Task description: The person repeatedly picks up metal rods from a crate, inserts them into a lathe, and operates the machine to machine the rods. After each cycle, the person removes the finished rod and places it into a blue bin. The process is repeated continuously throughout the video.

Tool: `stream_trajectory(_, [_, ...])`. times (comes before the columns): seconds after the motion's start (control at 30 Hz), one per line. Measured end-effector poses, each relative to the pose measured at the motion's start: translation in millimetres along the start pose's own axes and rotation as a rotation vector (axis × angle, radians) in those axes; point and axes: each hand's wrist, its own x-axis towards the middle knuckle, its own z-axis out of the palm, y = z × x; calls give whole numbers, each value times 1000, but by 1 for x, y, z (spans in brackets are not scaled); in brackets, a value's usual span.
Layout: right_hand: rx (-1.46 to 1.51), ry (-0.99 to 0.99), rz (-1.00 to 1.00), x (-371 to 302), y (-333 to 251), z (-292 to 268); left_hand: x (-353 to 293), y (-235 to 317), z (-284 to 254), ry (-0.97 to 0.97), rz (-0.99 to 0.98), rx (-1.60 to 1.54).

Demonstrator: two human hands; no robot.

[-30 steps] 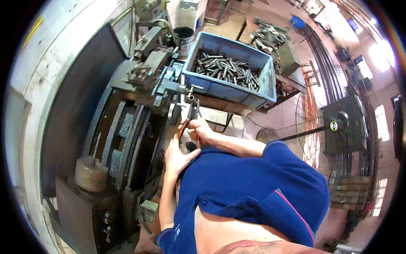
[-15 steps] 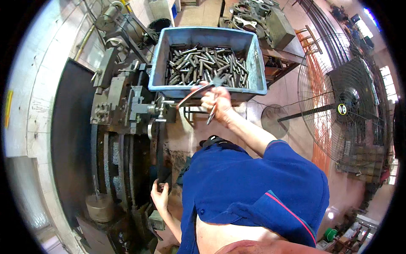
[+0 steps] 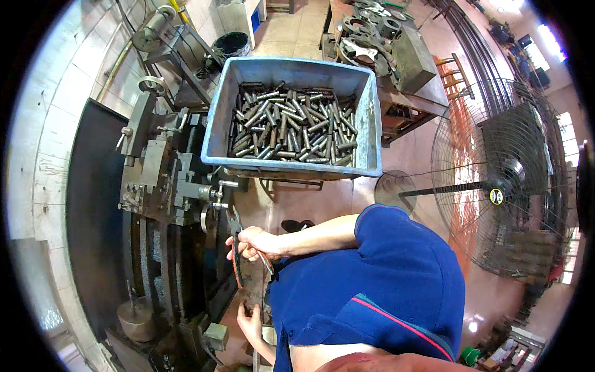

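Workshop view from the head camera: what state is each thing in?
Right hand: closed around the pliers
Pliers: handles spread apart
Left hand: thumb and finger apart, nothing visibly held
Blue bin: open-topped, holding metal pieces
Metal pieces: loose, jumbled
Standing fan: upright; whether running, can't tell
Machine: whether running, can't tell
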Motion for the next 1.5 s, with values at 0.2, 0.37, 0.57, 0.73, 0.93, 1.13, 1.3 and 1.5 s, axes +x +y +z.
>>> stream_trajectory(0.2, [-14,-131,30,8,17,9,10,-30,-13,142,169,89])
stream_trajectory(0.37, [-131,-180,95,2,34,17,-30,-66,-28,251,-49,31])
stream_trajectory(0.57, [-290,-174,215,7,57,38,-133,-164,-34,595,-287,-10])
stream_trajectory(0.73, [-320,-190,329,29,66,34,-224,-252,-18,974,-702,-308])
stream_trajectory(0.93, [-406,-169,385,32,98,54,-246,-344,26,975,-834,-588])
stream_trajectory(1.13, [-523,-124,376,28,110,59,-211,-385,36,729,-953,-203])
stream_trajectory(1.3, [-633,-70,347,16,114,57,-189,-401,42,565,-964,-23])
stream_trajectory(1.5, [-606,24,334,7,112,55,-173,-409,42,321,-909,182])
